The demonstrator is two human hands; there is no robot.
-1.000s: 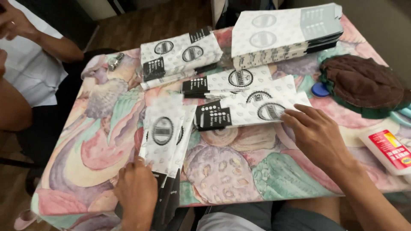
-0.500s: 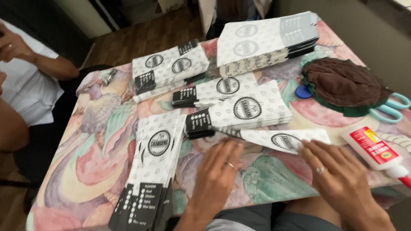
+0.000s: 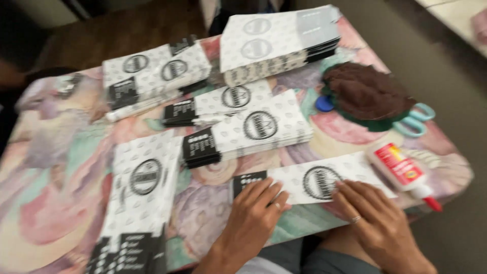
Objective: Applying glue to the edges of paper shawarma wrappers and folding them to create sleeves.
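A single flat white paper sheet with a black round emblem and a black end (image 3: 312,180) lies near the table's front edge. My left hand (image 3: 256,215) rests flat on its black left end. My right hand (image 3: 373,218) presses its lower right part, fingers spread, a ring on one finger. Neither hand grips anything. A stack of the same printed sheets (image 3: 248,134) lies just behind the single sheet.
More stacks of printed sheets lie at the left front (image 3: 137,203), back left (image 3: 152,76), middle (image 3: 218,104) and back right (image 3: 279,40). A glue bottle with a red cap (image 3: 403,172), teal scissors (image 3: 413,119) and a brown cloth item (image 3: 368,91) sit to the right on the patterned tablecloth (image 3: 56,167).
The view swung right, and the person at the left dropped out of it. A single sheet came off the stack to the front edge, and both my hands settled flat on it.
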